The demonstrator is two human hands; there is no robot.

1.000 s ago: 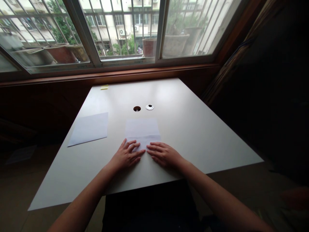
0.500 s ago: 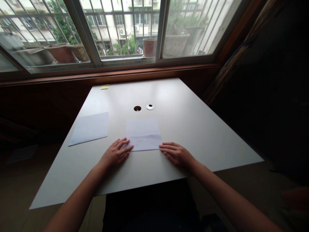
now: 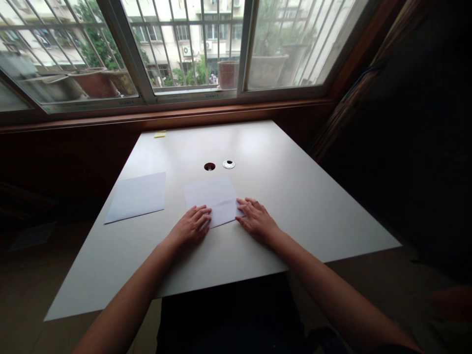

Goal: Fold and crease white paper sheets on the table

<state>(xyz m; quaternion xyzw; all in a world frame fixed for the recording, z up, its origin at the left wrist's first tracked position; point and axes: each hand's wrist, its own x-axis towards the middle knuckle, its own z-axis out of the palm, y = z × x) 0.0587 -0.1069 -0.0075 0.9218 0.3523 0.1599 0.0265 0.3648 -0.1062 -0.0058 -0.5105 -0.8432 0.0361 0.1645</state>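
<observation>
A white sheet of paper (image 3: 217, 194) with a crease across it lies turned at a slant on the white table (image 3: 295, 211). My left hand (image 3: 191, 223) rests on its near left corner, fingers stretched out and slightly apart. On the paper's right edge lies my right hand (image 3: 256, 219), its fingers spread, the tips over the near right corner. Both hands press flat and neither grips the sheet. The corners under the fingers are hidden.
To the left lies a stack or sheet of white paper (image 3: 138, 196). Beyond the creased sheet are a round hole (image 3: 209, 166) and a round cover (image 3: 228, 164). Yellow strips (image 3: 160, 134) sit at the far left corner. A barred window (image 3: 191, 49) is behind the table.
The creased sheet has turned counter-clockwise and shifted a little left. My left hand has moved right onto its corner; my right hand has moved up and left along its right edge.
</observation>
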